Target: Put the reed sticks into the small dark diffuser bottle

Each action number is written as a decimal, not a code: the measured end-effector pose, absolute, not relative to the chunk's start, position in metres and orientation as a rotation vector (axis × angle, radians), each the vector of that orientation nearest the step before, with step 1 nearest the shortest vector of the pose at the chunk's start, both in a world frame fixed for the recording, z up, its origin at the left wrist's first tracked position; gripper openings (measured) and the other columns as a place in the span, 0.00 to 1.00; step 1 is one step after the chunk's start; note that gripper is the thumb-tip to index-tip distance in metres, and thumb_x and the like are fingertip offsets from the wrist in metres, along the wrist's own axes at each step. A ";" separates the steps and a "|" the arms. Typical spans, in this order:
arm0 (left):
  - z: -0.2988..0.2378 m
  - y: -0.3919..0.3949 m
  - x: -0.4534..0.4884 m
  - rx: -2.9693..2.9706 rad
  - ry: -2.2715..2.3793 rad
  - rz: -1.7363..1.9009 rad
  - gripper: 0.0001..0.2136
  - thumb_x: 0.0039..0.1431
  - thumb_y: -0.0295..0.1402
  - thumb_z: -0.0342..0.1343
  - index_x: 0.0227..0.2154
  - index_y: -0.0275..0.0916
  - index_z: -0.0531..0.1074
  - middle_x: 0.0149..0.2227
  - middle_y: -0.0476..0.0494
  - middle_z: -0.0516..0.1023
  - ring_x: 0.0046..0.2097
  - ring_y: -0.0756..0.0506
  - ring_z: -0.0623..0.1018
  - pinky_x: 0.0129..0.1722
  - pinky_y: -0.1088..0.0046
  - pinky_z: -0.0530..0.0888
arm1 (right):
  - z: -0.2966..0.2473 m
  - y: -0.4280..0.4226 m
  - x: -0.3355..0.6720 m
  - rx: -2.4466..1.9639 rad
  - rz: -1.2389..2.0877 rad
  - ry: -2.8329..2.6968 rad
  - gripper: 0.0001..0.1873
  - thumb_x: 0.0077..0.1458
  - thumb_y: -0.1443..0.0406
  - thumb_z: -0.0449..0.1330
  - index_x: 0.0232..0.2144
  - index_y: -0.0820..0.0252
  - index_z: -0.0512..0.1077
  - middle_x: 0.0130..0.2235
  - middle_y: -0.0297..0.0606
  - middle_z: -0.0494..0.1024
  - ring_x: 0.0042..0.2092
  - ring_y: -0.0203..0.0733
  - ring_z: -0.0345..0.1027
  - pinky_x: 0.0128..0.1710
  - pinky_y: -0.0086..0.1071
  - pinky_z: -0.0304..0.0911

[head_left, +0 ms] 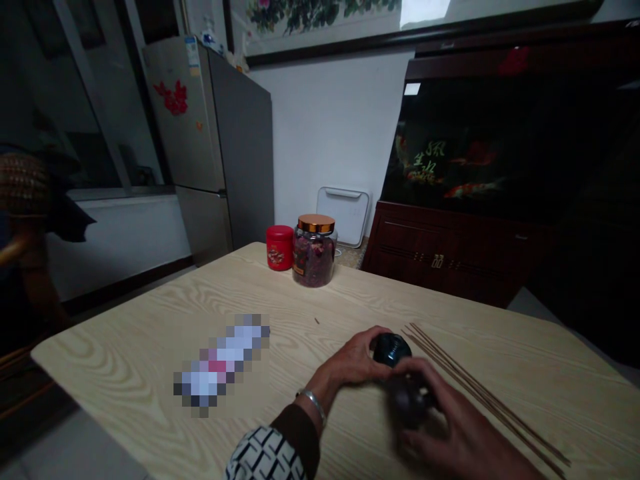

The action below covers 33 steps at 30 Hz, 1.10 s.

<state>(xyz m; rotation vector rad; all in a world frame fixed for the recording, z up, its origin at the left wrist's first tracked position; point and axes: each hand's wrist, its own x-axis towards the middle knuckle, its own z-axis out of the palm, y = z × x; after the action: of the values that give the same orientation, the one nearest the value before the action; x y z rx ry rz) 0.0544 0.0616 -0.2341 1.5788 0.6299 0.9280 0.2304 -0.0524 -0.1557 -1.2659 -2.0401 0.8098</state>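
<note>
Head view: left hand [350,357] cupping glossy black round piece [392,349]; blurred right hand [445,427] around dark object [410,400]; thin sticks [485,393] beside.

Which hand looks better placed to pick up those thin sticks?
Probably the right hand: it lies beside the thin sticks, though around a blurred dark object. The left hand is farther off, on a dark round piece.

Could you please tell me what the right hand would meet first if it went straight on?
Probably the black round object held in the left hand, though blur makes the depth unclear.
</note>
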 end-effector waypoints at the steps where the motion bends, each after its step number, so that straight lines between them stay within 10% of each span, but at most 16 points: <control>1: -0.234 0.061 0.054 1.585 0.639 0.930 0.36 0.36 0.31 0.75 0.53 0.38 0.72 0.46 0.42 0.77 0.48 0.41 0.74 0.50 0.66 0.69 | -0.149 -0.045 0.234 -1.241 0.815 -1.897 0.28 0.48 0.64 0.65 0.53 0.45 0.67 0.51 0.38 0.76 0.51 0.50 0.72 0.51 0.41 0.69; 14: -0.227 0.058 0.054 1.511 0.590 0.918 0.40 0.34 0.31 0.76 0.56 0.37 0.71 0.50 0.37 0.77 0.53 0.36 0.75 0.55 0.59 0.70 | -0.173 0.018 0.226 -1.085 0.853 -1.400 0.23 0.49 0.50 0.69 0.37 0.53 0.62 0.51 0.46 0.78 0.52 0.52 0.74 0.52 0.47 0.69; 25: -0.218 0.053 0.053 1.464 0.535 0.900 0.38 0.34 0.28 0.75 0.54 0.36 0.72 0.50 0.37 0.77 0.52 0.38 0.74 0.53 0.60 0.70 | -0.158 0.005 0.235 -1.313 0.479 -1.879 0.29 0.60 0.51 0.58 0.60 0.50 0.63 0.60 0.44 0.70 0.60 0.52 0.66 0.59 0.48 0.63; 33: -0.222 0.056 0.052 1.501 0.563 0.902 0.37 0.34 0.28 0.74 0.53 0.37 0.72 0.48 0.40 0.78 0.50 0.40 0.75 0.51 0.63 0.71 | -0.149 0.007 0.229 -1.474 0.252 -1.983 0.22 0.57 0.49 0.59 0.49 0.52 0.68 0.50 0.44 0.75 0.50 0.54 0.72 0.50 0.49 0.67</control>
<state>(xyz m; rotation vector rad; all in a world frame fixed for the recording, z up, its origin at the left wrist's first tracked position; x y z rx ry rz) 0.0524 0.0558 -0.2224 1.5013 0.5626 0.9024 0.2295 0.0070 -0.1493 -1.4736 -1.9827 0.2520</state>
